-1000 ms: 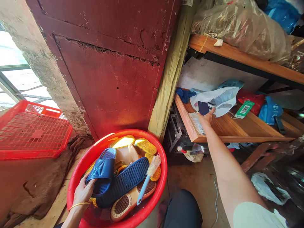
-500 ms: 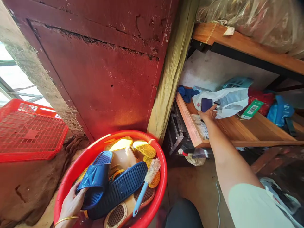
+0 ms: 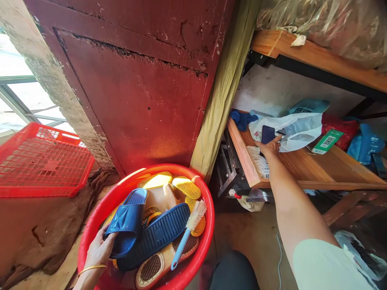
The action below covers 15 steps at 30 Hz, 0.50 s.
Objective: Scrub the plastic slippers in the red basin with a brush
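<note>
My left hand is closed on the heel end of a blue slide slipper, its strap side facing up, over a red basin. Beside it another blue slipper lies sole up. A blue-handled bottle brush rests across the shoes and the basin's right side. Yellow slippers and a tan shoe with a brown-patterned sole fill the basin around water. My right hand reaches onto a wooden shelf, thumb and fingers on either side of a dark phone.
A white plastic bag, a green box and a blue cloth lie on the shelf. The dark red door stands behind the basin. At left, a red plastic crate sits on brown cloth.
The whole view has shifted slightly, so things appear a little further right. Both hands keep their places: left at the blue slipper, right at the phone.
</note>
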Motion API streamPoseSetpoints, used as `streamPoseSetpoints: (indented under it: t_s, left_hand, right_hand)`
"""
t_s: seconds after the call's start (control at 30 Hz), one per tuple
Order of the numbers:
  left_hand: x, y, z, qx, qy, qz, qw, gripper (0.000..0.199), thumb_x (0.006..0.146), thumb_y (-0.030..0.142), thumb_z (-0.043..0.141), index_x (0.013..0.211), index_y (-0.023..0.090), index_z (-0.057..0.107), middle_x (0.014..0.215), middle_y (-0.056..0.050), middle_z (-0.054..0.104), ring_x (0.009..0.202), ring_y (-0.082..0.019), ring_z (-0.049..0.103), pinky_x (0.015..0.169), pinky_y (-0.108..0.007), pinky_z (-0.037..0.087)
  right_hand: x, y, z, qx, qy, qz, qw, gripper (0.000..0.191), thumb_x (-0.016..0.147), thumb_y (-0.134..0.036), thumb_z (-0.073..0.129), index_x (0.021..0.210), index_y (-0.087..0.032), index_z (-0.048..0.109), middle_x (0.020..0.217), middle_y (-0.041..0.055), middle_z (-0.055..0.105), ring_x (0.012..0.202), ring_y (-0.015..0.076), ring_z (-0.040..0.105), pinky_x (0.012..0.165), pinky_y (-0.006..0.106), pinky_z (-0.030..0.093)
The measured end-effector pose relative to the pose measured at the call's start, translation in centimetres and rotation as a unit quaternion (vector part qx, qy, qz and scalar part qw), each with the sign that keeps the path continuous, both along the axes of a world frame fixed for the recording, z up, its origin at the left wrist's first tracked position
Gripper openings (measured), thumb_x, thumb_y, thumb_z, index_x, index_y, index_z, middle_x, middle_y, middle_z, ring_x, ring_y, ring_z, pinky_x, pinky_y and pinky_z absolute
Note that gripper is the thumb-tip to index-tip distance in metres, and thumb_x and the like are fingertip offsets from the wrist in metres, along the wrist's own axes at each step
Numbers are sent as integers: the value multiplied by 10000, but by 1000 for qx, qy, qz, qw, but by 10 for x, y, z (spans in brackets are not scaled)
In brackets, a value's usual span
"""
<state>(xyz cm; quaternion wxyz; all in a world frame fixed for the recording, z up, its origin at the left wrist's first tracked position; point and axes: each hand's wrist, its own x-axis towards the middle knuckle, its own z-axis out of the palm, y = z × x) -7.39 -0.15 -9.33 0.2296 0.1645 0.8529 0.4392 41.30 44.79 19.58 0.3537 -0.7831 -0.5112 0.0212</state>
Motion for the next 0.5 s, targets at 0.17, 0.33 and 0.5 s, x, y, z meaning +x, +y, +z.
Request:
streamPoseSetpoints:
  t_s: [0.17,0.33,0.5]
  left_hand:
    - [5,4,13,60,-74,55,994,594,606,433,630,1133,164,687,891,-77,721,930,-316,685,894,-450,556]
    - [14,13,28,176,-151,71,970,428,643,317,630,1042,181,707,943,-35,725,917,-238,691,864,-346,577]
    - [28,17,23,182,-109,24,977,506,665,258,628,1163,191,680,891,-30,725,883,-222,697,862,-372,577]
  right_hand:
    - [-7,-59,35,197,71,43,977,895,838,-399,650,1525,-13,224,1371,290,514,1260,311,538,1058,442,427]
    - [-71,-241,-32,258,-20,434,863,471,973,-283,458,1444,-258,450,1141,65,690,947,181,678,920,362,529]
    - [-155,-375,-174,-139,-164,592,777,585,941,-409,533,1494,-248,434,1112,97,721,978,242,696,878,360,527]
